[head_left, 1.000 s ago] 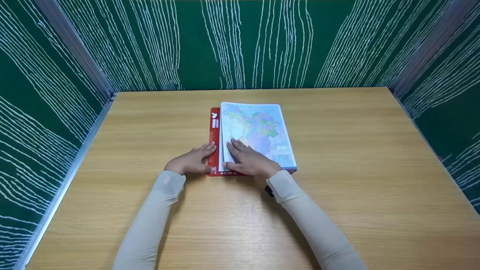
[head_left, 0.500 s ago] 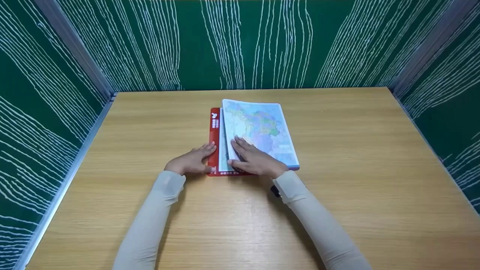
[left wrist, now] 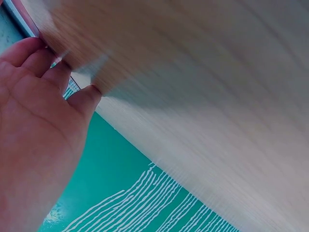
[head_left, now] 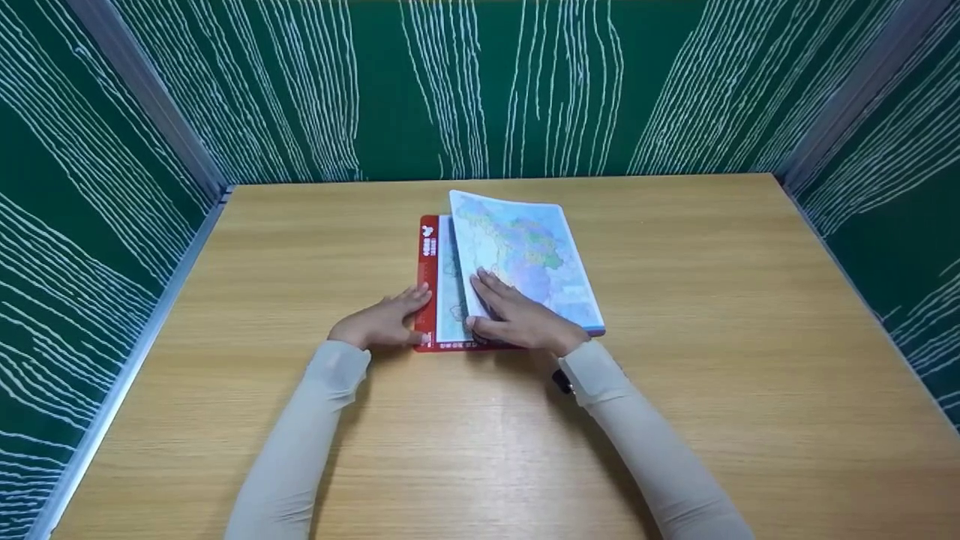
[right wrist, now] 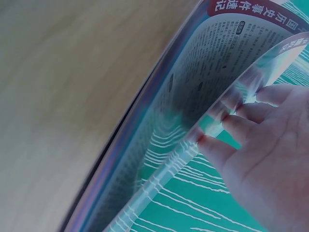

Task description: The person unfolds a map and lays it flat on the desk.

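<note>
With loosely spread fingers, my left hand point(head_left: 386, 319) touches the only partly uncovered red-bordered map point(head_left: 427, 277), my right hand point(head_left: 525, 321) the blue map point(head_left: 532, 244).

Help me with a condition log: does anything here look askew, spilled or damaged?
The map sheet is askew: its left edge slants, raised above the red-bordered sheet beneath instead of lying square. The right hand rests on it, so this is probably just handling. No spill or tear shows.
</note>
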Demonstrator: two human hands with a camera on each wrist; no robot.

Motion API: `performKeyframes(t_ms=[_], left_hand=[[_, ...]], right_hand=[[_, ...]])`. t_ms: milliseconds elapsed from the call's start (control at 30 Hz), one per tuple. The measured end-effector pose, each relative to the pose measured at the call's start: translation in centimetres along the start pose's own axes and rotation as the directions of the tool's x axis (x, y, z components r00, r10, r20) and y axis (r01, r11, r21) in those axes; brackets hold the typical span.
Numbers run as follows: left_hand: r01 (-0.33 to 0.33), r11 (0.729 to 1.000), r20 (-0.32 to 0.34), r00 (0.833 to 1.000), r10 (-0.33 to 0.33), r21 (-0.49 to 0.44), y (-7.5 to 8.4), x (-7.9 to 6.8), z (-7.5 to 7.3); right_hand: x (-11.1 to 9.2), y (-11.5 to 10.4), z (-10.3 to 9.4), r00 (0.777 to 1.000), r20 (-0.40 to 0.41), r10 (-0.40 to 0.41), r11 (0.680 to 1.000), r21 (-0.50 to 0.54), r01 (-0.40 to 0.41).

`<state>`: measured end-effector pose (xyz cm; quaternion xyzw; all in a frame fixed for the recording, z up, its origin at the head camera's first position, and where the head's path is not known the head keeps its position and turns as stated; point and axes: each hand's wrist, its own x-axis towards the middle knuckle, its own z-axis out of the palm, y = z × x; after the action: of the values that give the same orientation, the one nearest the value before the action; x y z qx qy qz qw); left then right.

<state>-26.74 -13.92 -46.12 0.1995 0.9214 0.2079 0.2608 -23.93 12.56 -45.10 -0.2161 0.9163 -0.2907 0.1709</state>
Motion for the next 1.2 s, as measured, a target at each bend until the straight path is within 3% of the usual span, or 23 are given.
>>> performKeyframes(t_ms=[467,767,1200], left_hand=[[0.007,1.000,-0.005,1.000,-0.007,-0.016,-0.2,0.2,0.1],[0.016,1.000,-0.015,1.000,-0.016,-0.008,-0.2,0.0,0.1],[0.012,1.000,-0.025,1.000,-0.012,-0.016,-0.1,-0.2,-0.1]], right_hand=[[-0.9,1.2,-1.0,0.996,-0.029,-0.086,0.996,0.008,0.086],[-1.6,1.5,-1.2,1.000,-0.018,-0.011,0.998,0.069,0.012],[-2.2,2.0,-1.9,1.000,-0.030,0.005,0.997,0.081,-0.002]])
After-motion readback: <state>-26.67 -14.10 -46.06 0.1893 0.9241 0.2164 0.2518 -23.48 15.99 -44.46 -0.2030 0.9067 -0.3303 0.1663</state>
